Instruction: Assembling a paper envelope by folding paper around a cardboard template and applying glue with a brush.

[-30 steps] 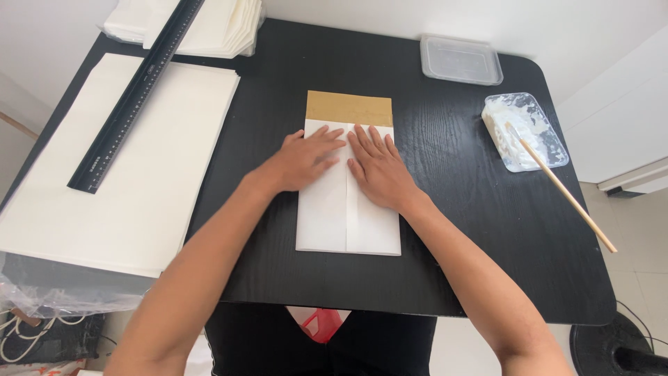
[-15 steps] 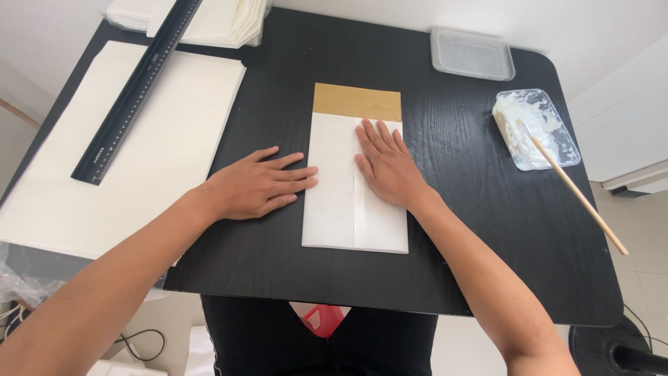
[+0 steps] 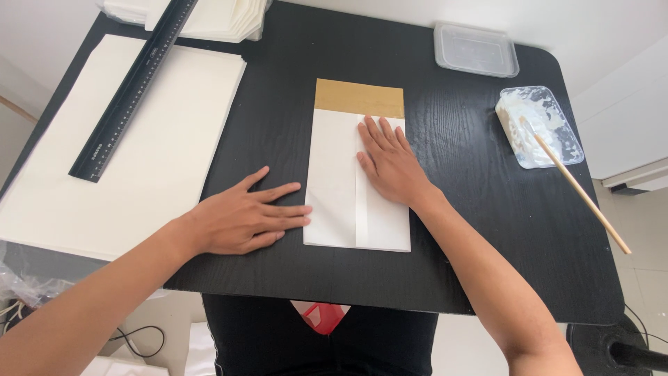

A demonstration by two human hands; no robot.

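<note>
Hands both open and flat: right hand point(image 3: 390, 166) pressing folded white paper point(image 3: 346, 188), left hand point(image 3: 240, 219) at its nine o'clock on black table point(image 3: 452, 230), fingertips touching paper's edge.

On the table point(image 3: 278, 104) the folded paper point(image 3: 334, 202) lies centre, ruler point(image 3: 132, 90) left, tray point(image 3: 550, 143) right, lidded box point(image 3: 476, 50) behind.

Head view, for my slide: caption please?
Right hand flat on folded white paper, left hand on black table.

A black wooden table point(image 3: 480, 230) stands on pale floor point(image 3: 647, 278).
</note>
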